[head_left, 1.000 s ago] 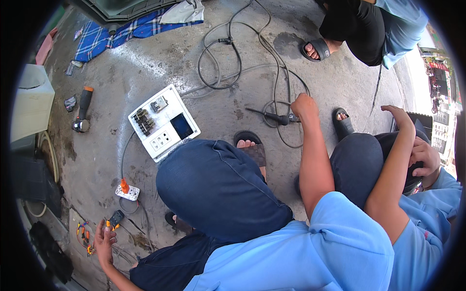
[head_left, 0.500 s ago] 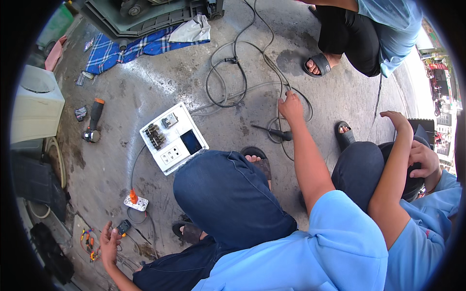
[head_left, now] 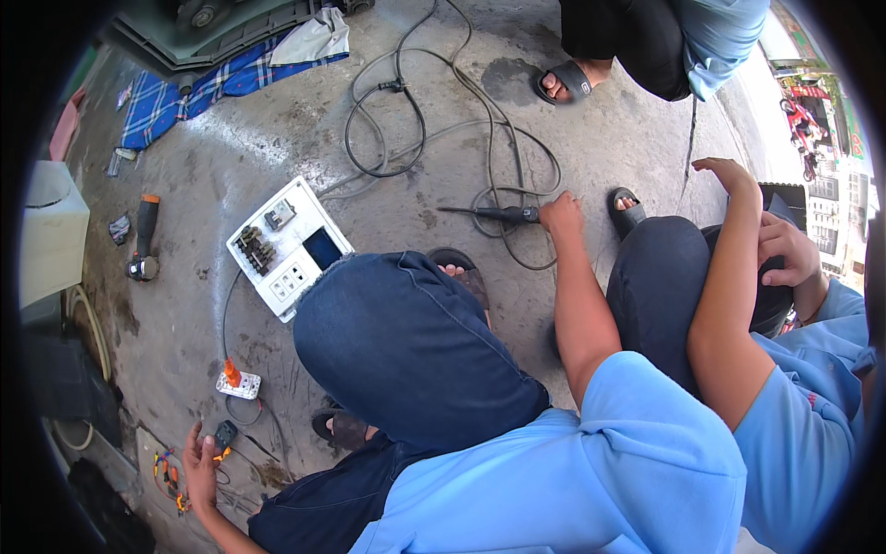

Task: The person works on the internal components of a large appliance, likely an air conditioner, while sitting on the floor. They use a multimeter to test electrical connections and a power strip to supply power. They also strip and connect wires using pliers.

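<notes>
My left hand (head_left: 198,462) is raised at lower left, fingers apart and loosely bent, beside a dark handheld meter (head_left: 224,434) and some coloured leads (head_left: 168,473). My right hand (head_left: 563,214) reaches to the back end of a black tool with a long thin tip (head_left: 503,212), among looped cables (head_left: 494,162); its fingers are curled, and what they hold is hidden. Left of my raised knee lies a white electrical panel (head_left: 277,222) with switches, sockets and a dark window. A white socket block (head_left: 247,384) with an orange plug sits below it.
A co-worker (head_left: 803,415) crouches close on my right; another (head_left: 711,37) is at the top right. A black, orange-ended power tool (head_left: 146,226), white container (head_left: 55,231) and dark equipment lie left. Blue checked cloth (head_left: 157,115) lies under machinery at upper left.
My right hand went up onto the cables half a second ago and is now lower, back at the black tool's end. The view has shifted slightly.
</notes>
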Demonstrator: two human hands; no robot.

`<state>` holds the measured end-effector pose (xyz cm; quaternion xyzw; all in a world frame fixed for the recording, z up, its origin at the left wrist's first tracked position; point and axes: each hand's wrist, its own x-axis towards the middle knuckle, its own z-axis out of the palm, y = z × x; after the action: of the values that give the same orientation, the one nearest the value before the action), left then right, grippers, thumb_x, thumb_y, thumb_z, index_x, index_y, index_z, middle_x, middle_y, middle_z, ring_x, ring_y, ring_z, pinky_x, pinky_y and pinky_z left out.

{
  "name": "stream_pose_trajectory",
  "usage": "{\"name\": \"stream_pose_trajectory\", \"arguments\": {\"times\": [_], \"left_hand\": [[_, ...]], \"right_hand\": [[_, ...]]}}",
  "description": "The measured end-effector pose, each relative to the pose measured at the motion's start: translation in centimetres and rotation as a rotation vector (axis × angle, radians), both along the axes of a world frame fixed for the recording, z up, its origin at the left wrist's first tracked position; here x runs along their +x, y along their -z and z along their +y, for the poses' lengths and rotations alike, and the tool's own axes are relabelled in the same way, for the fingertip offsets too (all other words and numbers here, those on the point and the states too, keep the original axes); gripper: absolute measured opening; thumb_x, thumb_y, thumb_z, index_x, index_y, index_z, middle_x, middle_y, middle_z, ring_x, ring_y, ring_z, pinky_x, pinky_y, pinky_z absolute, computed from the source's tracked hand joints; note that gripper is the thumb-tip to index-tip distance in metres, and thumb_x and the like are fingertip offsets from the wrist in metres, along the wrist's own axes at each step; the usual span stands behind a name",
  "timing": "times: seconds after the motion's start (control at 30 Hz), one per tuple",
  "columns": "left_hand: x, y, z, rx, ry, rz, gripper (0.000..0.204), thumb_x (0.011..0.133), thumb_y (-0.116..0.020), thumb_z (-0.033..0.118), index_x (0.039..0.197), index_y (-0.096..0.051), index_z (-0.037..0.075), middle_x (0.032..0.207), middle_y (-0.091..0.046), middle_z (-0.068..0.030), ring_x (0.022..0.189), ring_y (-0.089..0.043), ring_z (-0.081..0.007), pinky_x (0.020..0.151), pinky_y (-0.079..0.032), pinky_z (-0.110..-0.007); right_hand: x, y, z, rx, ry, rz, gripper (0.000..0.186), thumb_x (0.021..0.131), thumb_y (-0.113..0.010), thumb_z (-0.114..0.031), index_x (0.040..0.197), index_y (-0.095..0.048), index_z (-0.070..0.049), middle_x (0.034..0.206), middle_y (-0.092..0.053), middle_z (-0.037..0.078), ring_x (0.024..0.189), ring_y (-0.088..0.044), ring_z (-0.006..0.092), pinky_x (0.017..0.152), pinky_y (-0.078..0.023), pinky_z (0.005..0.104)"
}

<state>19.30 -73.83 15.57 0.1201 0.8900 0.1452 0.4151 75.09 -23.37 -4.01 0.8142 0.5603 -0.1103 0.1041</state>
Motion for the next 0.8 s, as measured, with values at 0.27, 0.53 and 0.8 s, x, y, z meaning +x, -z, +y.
{"name": "stream_pose_trajectory", "arguments": {"times": [0.27, 0.53, 0.8], "left_hand": [[0.3, -0.3, 1.1, 0.107, 0.004, 0.000, 0.060, 0.096, -0.061, 0.034, 0.144, -0.045, 0.004, 0.093, -0.059, -0.0041, 0.079, -0.058, -0.0107, 0.068, -0.047, -0.025], [0.6, -0.3, 0.5, 0.045, -0.003, -0.021, 0.059, 0.094, -0.063, 0.034, 0.143, -0.047, 0.004, 0.099, -0.063, -0.0068, 0.081, -0.061, -0.0125, 0.068, -0.047, -0.026], [1.5, -1.2, 2.3, 0.143, -0.037, -0.054, 0.060, 0.093, -0.065, 0.034, 0.142, -0.047, 0.004, 0.100, -0.064, -0.0068, 0.083, -0.061, -0.0130, 0.071, -0.048, -0.027]], "right_hand": [[1.8, 1.8, -3.5, -0.098, -0.318, -0.146, 0.034, 0.082, -0.059, -0.009, 0.115, -0.054, -0.001, 0.114, -0.062, 0.026, 0.112, -0.061, 0.0387, 0.093, -0.049, 0.0474], [-7.3, -16.0, 3.2, 0.590, -0.279, 0.330, 0.043, 0.084, -0.068, -0.020, 0.112, -0.047, 0.006, 0.096, -0.066, 0.031, 0.096, -0.065, 0.0454, 0.084, -0.050, 0.0481], [-10.1, -26.7, 1.1, -0.151, -0.607, 0.160, 0.050, 0.078, -0.077, -0.033, 0.110, -0.065, 0.002, 0.097, -0.069, 0.025, 0.096, -0.066, 0.0384, 0.083, -0.050, 0.0447]]}}
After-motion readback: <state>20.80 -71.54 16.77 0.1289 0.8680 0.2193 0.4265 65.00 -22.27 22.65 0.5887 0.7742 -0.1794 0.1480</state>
